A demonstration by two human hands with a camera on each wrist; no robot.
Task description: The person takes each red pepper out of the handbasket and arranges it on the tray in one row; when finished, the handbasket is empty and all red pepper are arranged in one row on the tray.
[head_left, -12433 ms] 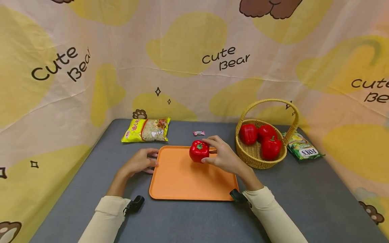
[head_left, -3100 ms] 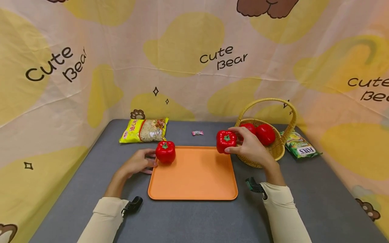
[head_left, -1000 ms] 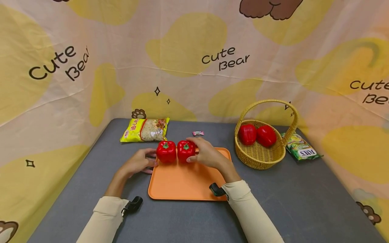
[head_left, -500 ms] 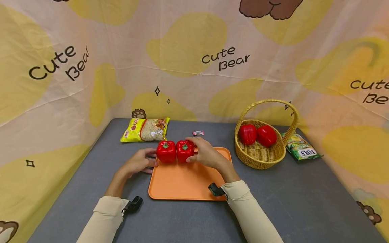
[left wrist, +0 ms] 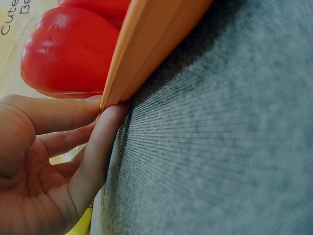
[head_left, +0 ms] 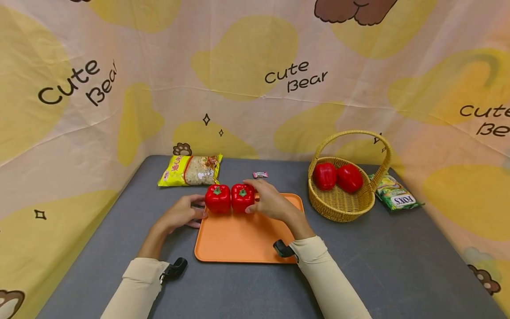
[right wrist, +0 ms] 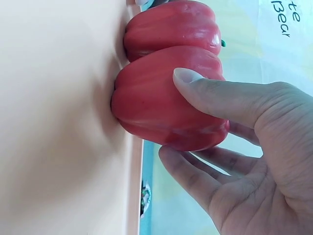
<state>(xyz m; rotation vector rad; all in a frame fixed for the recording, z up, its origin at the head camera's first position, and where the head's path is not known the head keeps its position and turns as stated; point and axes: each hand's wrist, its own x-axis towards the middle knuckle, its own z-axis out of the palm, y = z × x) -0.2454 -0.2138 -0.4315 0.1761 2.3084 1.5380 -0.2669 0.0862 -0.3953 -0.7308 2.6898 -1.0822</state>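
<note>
Two red bell peppers stand side by side at the back left of the orange tray. My right hand holds the right-hand bell pepper, thumb on its near side and fingers at its far side. In the right wrist view this bell pepper rests on the tray against the other one. My left hand is at the tray's left edge beside the left bell pepper. The left wrist view shows finger and thumb pinching the tray's rim.
A wicker basket with a tall handle holds two more red bell peppers at the right. Behind it lies a green FOX'S bag. A yellow food bag lies at the back left, and a small pink wrapped candy behind the tray.
The first bell pepper went to the tray's back left. A second came from the basket in my right hand to beside it, closing the small gap. The left hand has stayed at the tray.
</note>
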